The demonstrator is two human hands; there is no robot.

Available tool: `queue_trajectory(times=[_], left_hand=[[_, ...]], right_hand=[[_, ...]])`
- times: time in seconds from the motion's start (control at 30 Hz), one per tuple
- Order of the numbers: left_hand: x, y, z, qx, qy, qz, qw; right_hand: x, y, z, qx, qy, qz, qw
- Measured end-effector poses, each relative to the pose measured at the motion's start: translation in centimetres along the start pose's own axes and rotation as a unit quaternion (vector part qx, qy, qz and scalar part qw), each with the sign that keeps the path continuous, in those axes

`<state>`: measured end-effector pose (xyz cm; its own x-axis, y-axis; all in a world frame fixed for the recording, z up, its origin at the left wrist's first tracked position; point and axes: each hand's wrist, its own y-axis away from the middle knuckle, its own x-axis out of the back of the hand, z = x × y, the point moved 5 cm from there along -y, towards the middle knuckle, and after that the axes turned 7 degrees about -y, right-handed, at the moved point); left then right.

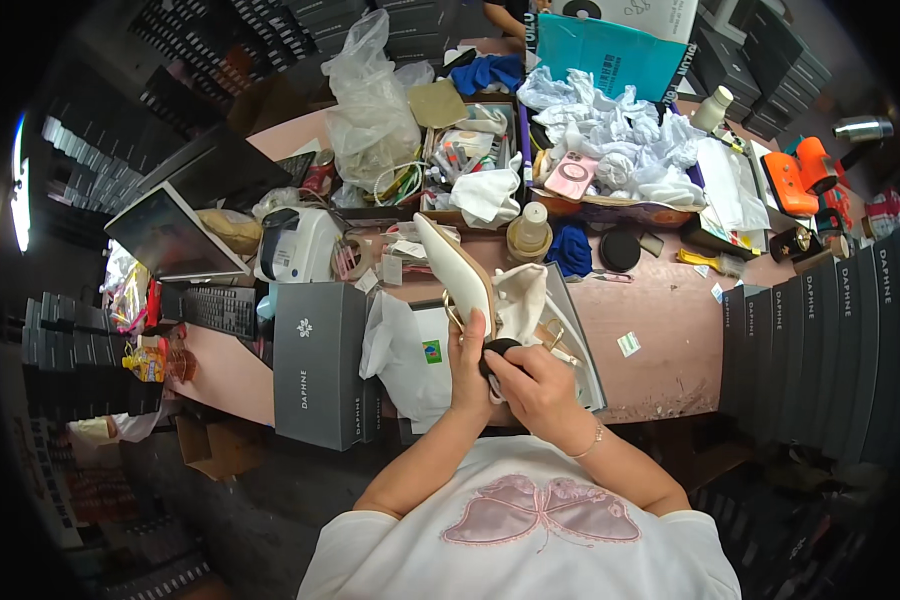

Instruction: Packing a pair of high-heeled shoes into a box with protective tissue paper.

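My left hand (469, 368) is closed around the heel part of a white pointed-toe shoe (454, 270) with gold-coloured trim, its toe tipped up and away from me. In my right hand (544, 392) a round black pad (499, 352) is pinched and held up against the shoe's heel end. Fingers partly cover both the pad and the heel, so the exact contact is hidden. Beneath the hands lies an open shoebox (589, 362) with a white cloth (520, 298) and another light shoe (562, 341) in it. White tissue paper (398, 352) spreads out on the left.
A closed grey shoebox (316, 360) stands left, near a keyboard (220, 308) and label printer (298, 247). Grey boxes (820, 340) are stacked right. Behind the shoe are a pump bottle (529, 234), a black round tin (620, 250) and a bin of crumpled white cloths (620, 130).
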<state>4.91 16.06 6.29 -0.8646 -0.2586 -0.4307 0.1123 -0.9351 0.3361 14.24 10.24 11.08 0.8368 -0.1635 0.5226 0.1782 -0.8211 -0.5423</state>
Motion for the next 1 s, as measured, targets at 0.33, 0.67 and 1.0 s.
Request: queue_trajectory(times=[0.33,0.67,1.0], left_hand=[[-0.3,-1.7,-1.8,0.128,-0.011,-0.123,0.984],[-6.7,-0.1,-10.5,0.257,-0.067,-0.228,0.937],[-14.2,-4.9,-8.4,-0.15,-0.329,-0.25,0.898]], right_hand=[[7.1,6.9,7.4,-0.323,-0.202,0.128,0.916],[10.2,11.6,11.9,-0.364,-0.66,0.26,0.603],[22.8,26.4,22.0,-0.518,0.134,0.216,0.817]])
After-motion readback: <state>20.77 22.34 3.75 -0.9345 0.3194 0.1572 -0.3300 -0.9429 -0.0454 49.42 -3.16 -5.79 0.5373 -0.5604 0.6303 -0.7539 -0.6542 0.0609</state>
